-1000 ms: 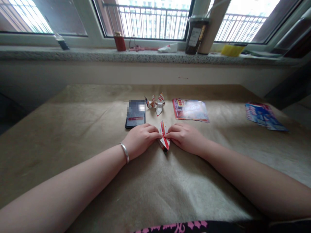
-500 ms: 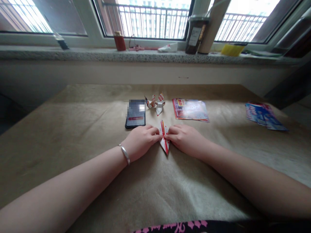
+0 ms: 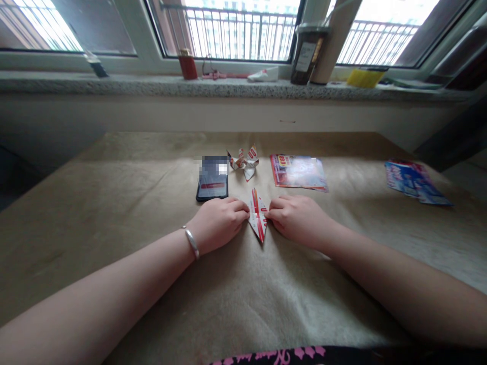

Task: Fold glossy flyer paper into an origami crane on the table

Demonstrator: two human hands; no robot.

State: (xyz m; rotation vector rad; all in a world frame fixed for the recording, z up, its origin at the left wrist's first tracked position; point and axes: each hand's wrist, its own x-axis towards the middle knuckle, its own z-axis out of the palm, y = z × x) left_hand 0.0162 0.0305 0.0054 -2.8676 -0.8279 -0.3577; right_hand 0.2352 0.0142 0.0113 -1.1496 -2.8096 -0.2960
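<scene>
In the head view, a folded paper (image 3: 257,215) lay on the table (image 3: 243,299), between the two hands and in front of the person. It was a narrow, pointed diamond, white with a red stripe running along its length and red print toward its right side; one tip pointed away from the person and the other toward them. The left hand (image 3: 222,223), with a silver bracelet (image 3: 192,242) at its wrist, had its fingers curled and their tips at the paper's left corner. The right hand (image 3: 294,219) was curled likewise, its fingertips at the right corner. Whether either hand pinched the paper or only pressed on it, I could not tell.

Beyond the left hand lay a dark phone (image 3: 213,183), its upper part blurred into blocks. Just to the right of the phone stood a folded paper figure (image 3: 249,165) with several raised points, white with red and dark print. Farther right, beyond the right hand, was a stack of glossy cards (image 3: 299,172), and well apart from it, near the table's right side, a fanned set of blue cards (image 3: 413,181).

Behind the table, a speckled windowsill (image 3: 144,88) carried a red container (image 3: 187,67), a dark lidded jar (image 3: 303,58) and a yellow object (image 3: 366,77), with a railing (image 3: 239,33) outside the glass
</scene>
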